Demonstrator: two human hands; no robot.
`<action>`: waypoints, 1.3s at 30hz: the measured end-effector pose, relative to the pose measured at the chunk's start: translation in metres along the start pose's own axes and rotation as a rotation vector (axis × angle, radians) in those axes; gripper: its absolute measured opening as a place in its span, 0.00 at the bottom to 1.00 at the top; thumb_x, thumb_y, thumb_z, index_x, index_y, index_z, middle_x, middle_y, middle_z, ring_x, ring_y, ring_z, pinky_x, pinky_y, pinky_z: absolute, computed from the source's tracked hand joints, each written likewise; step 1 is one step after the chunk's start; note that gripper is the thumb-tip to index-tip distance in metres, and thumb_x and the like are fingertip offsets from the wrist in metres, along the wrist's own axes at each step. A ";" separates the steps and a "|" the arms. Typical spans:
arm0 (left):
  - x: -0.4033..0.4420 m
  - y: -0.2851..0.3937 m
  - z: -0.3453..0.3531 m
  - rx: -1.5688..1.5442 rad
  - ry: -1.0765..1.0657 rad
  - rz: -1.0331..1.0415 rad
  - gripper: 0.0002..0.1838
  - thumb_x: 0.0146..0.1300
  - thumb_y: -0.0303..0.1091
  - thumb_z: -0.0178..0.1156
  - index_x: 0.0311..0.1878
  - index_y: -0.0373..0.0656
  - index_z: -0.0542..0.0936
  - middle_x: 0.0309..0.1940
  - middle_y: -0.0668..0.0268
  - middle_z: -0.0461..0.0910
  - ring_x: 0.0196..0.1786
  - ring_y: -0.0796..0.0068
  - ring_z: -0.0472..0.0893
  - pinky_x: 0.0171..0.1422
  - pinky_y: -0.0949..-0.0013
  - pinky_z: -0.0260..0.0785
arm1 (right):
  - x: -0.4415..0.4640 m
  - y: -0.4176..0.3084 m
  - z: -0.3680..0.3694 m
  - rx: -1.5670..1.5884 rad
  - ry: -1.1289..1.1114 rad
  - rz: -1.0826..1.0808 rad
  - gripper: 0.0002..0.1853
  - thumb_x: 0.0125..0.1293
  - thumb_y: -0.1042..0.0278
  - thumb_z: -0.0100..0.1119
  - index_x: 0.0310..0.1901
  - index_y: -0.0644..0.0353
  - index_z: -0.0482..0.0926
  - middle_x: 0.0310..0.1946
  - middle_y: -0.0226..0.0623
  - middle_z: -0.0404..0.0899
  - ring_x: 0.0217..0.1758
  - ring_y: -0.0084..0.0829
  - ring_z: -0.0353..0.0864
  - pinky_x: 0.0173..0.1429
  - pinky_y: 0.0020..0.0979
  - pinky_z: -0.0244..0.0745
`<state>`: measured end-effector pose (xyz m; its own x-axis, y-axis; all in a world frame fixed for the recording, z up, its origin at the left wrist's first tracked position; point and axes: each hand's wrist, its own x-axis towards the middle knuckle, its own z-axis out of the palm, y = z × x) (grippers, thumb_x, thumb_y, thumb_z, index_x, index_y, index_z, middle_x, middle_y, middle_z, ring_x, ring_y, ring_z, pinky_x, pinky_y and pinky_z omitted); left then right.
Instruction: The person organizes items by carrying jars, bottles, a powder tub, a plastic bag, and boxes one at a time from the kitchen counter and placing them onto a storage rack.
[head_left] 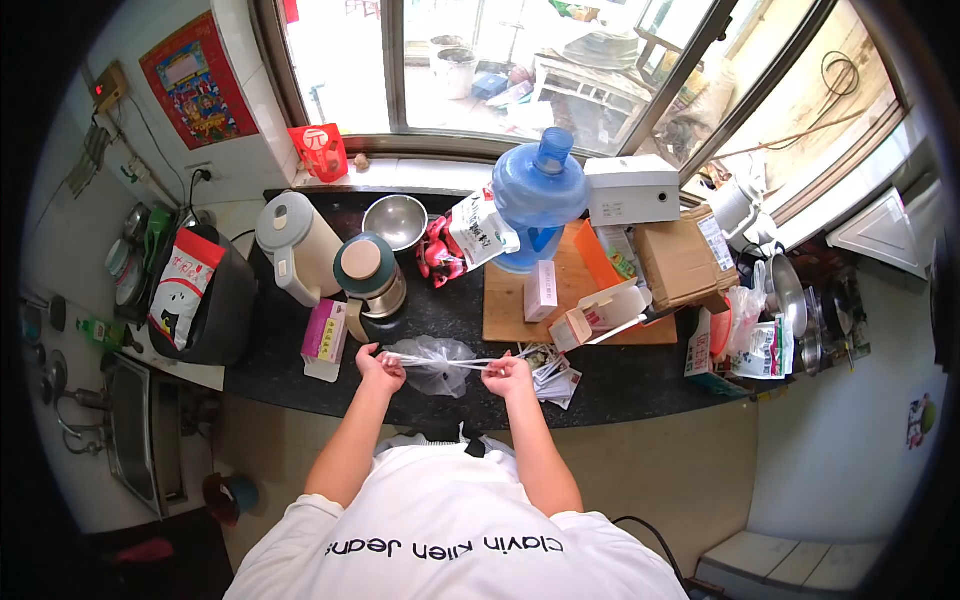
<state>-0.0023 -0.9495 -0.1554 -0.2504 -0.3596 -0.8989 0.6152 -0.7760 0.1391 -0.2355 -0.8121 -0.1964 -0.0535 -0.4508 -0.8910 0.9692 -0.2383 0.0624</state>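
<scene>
A clear plastic bag (pixel 441 378) lies on the dark counter in front of me. Its whitish top is pulled into a taut strip between my two hands. My left hand (pixel 381 368) is closed on one end of the strip, beside a purple and white box (pixel 325 338). The opposite end is pinched in my right hand (pixel 508 375). Just right of that hand lie white stick-like pieces and packets (pixel 552 376). What the bag contains, if anything, I cannot make out.
Behind the bag stand a green-and-steel jar (pixel 371 275), a cream jug (pixel 300 245), a metal bowl (pixel 395 222) and a blue water bottle (pixel 540 190). A wooden board (pixel 505 310) carries small boxes; a cardboard box (pixel 685 258) sits right. A dark bin-like container (pixel 225 310) stands left.
</scene>
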 end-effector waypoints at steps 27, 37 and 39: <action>-0.074 -0.091 0.048 1.753 -0.457 1.171 0.08 0.57 0.27 0.60 0.40 0.39 0.80 0.30 0.61 0.83 0.34 0.67 0.82 0.39 0.67 0.71 | -0.170 -0.027 0.004 -0.881 -0.682 -0.546 0.20 0.60 0.76 0.58 0.54 0.62 0.68 0.50 0.44 0.77 0.51 0.33 0.81 0.54 0.32 0.78; -0.135 -0.139 0.106 1.781 -1.258 0.753 0.12 0.55 0.32 0.66 0.40 0.38 0.78 0.31 0.66 0.80 0.34 0.71 0.78 0.43 0.70 0.70 | -0.157 0.017 -0.040 -1.598 -0.482 -1.148 0.28 0.51 0.62 0.70 0.54 0.57 0.74 0.54 0.46 0.75 0.60 0.47 0.72 0.61 0.40 0.67; -0.142 -0.143 0.108 1.778 -1.330 0.724 0.15 0.52 0.32 0.66 0.43 0.39 0.78 0.37 0.61 0.80 0.40 0.62 0.79 0.48 0.66 0.70 | -0.133 0.018 -0.063 -1.534 -0.331 -1.320 0.19 0.55 0.66 0.65 0.49 0.58 0.78 0.46 0.46 0.80 0.52 0.48 0.78 0.53 0.38 0.73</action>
<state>-0.1358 -0.8438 -0.0029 -0.9917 -0.1281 0.0064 -0.0360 0.3262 0.9446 -0.1962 -0.7021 -0.1048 -0.6049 -0.7954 0.0392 -0.3279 0.2039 -0.9224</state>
